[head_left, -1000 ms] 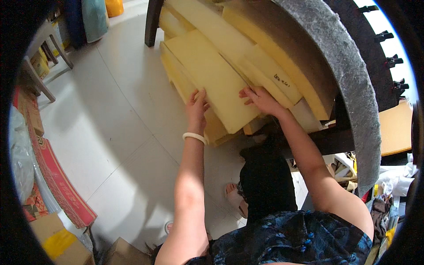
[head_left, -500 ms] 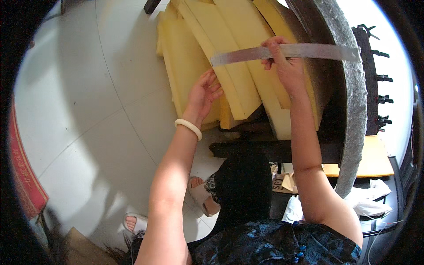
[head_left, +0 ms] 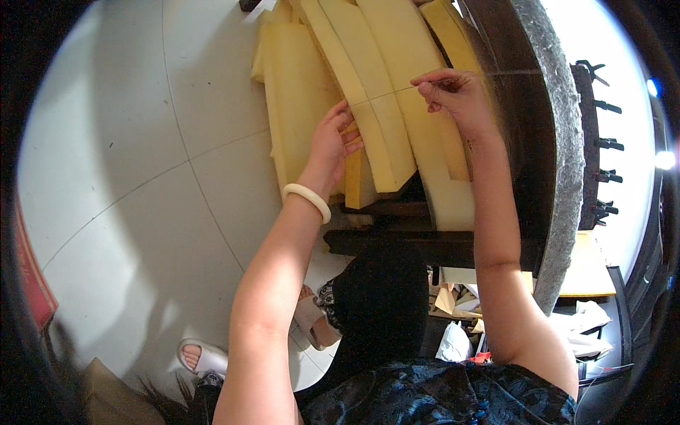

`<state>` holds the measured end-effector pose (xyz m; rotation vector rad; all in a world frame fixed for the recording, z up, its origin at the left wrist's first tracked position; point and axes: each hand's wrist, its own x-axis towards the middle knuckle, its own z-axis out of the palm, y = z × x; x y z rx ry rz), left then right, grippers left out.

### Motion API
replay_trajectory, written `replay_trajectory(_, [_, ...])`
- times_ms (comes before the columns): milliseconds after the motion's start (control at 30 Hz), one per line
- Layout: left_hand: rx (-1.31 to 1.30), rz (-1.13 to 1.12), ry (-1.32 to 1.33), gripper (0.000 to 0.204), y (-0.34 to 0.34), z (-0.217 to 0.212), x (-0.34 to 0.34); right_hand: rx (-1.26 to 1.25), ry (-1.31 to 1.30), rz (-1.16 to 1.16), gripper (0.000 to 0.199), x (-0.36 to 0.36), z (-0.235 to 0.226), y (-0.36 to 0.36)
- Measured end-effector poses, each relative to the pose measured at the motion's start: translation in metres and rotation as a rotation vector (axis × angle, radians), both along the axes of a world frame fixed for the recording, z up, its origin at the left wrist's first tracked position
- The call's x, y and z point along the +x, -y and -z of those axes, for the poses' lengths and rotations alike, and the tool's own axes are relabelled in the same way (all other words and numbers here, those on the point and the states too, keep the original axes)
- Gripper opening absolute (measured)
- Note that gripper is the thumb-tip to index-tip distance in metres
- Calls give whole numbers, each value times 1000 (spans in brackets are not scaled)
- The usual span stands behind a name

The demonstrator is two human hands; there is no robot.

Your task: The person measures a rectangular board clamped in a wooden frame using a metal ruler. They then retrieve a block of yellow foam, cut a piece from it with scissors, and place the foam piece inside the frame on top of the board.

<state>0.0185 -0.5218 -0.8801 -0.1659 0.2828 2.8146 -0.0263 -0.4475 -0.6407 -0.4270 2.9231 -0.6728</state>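
Yellow foam slabs [head_left: 368, 92] lie stacked and fanned against one another at the top of the view, their long edges running down toward a dark wooden frame [head_left: 425, 244] that crosses beneath them. Across the slabs runs a thin pale line, perhaps a thread or a narrow tape [head_left: 389, 91], stretched taut between both hands; it is too fine to say which it is. The left hand [head_left: 331, 142] sits at the left end of that line, fingers curled and resting against the edge of 1 foam slab, with the thumb and forefinger seeming to pinch the line, though the contact itself is hard to make out. A cream bangle [head_left: 307, 200] circles the left wrist. The right hand [head_left: 453, 92] is raised over the slabs further right, its thumb and forefinger closed tightly on the other end of the line, the remaining fingers folded in. Just beside the right hand, a curved dark panel edged with grey felt padding [head_left: 563, 142] sweeps down the right side. Pale floor tiles [head_left: 142, 142] fill the left of the view. Lower down, a sandalled foot [head_left: 202, 356] rests on the tiles, and a litter of paper and white scraps [head_left: 460, 333] lies beneath the frame. The person's dark blue patterned garment [head_left: 439, 397] shows at the bottom edge.
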Motion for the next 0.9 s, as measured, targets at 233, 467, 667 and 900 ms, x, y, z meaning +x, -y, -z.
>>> replay_trajectory(233, [47, -8, 36, 52, 2, -13, 4, -211, -8, -9, 12, -7, 5, -4])
replay_trajectory(467, [-16, -25, 79, 52, 9, -20, 7, -140, 24, -28, 24, -4, -7, -1])
replay_trajectory(667, [-94, -45, 42, 56, 4, -22, 6, -125, -84, 8, 26, -14, -6, -14])
replay_trajectory(900, [-102, -68, 30, 53, -3, -21, 5, -199, -93, 11, 23, -14, -6, -17])
